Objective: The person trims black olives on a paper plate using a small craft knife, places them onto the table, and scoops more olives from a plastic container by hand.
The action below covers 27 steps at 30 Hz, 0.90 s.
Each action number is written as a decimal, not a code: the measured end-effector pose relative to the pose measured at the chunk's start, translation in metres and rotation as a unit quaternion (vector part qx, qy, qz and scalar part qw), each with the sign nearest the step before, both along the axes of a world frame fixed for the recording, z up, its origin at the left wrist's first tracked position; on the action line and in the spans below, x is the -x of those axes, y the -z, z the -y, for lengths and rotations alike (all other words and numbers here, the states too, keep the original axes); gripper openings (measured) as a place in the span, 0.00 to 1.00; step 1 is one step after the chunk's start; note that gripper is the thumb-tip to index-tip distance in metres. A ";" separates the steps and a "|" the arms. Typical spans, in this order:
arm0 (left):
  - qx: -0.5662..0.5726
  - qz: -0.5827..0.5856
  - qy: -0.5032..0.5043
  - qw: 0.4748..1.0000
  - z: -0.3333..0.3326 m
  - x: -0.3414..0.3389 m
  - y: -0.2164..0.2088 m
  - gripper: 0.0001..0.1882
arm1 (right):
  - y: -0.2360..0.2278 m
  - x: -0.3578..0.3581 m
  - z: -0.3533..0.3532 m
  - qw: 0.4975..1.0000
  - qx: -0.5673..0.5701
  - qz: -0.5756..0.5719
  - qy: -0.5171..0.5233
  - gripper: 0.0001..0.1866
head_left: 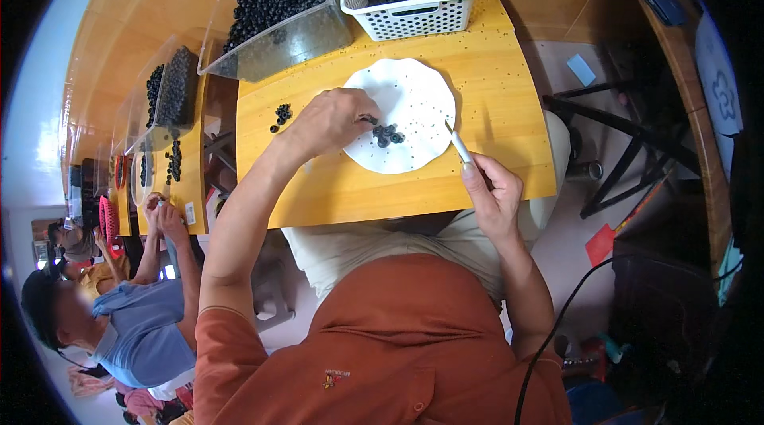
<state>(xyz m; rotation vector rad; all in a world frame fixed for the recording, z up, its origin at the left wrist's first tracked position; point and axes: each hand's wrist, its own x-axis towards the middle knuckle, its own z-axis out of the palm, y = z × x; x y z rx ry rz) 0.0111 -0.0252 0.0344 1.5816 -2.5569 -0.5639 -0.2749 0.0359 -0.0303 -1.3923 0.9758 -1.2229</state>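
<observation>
Yellow bench [509,118]: white plate [406,91] lay nr. front edge, prob. for easy reach. L grip [334,118], fingertips nearly together, pinched a small dark piece [369,118] over plate; R grip [495,188] was closed on a white-handled tool [460,146], presum. for fine control.

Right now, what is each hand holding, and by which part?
The right hand holds a slim white tool by its near end; the left hand seems to pinch a dark piece, gripped part unclear.
</observation>
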 end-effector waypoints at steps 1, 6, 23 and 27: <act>0.002 -0.023 -0.006 1.000 0.000 0.001 0.000 0.11 | -0.001 0.002 0.000 1.000 -0.009 -0.010 -0.012 0.17; -0.024 -0.175 -0.055 0.983 -0.007 0.004 -0.001 0.09 | 0.000 0.002 0.001 0.999 -0.014 -0.027 -0.018 0.16; -0.194 -0.685 -0.256 0.653 -0.048 0.018 0.022 0.06 | -0.003 -0.002 0.001 0.999 -0.015 -0.030 0.003 0.17; -0.200 -0.732 -0.291 0.582 -0.052 0.024 0.017 0.07 | -0.005 -0.004 0.002 0.999 -0.005 -0.034 0.007 0.17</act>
